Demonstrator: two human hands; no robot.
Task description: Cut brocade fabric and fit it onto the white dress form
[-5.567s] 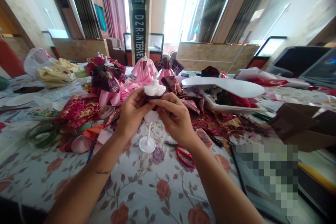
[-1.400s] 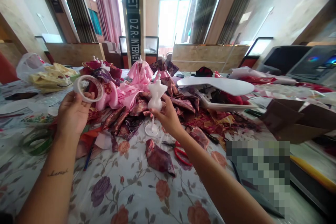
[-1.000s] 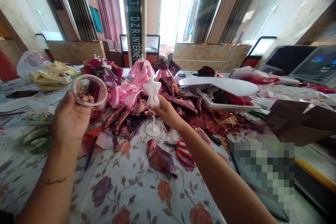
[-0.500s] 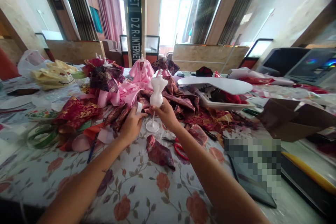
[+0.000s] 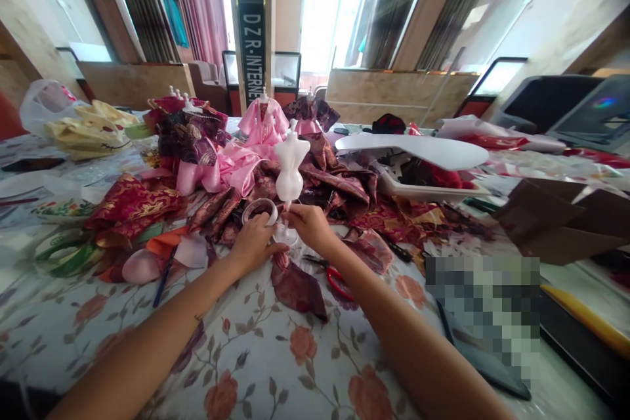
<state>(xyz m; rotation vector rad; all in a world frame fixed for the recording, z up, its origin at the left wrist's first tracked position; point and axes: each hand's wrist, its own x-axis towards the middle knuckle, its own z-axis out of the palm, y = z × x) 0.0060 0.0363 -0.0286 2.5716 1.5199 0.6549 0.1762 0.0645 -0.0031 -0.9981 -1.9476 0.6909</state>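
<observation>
Holding white doll mannequin upright above floral-cloth surface.
Right hand closed around mannequin's thin stand; left hand gripping clear tape roll just beside it, over patterned fabric scraps.

Your right hand grips the thin pole of an upright white plastic doll mannequin, its round base just beside the fabric scraps. Your left hand holds a roll of clear tape near the pole.
</observation>
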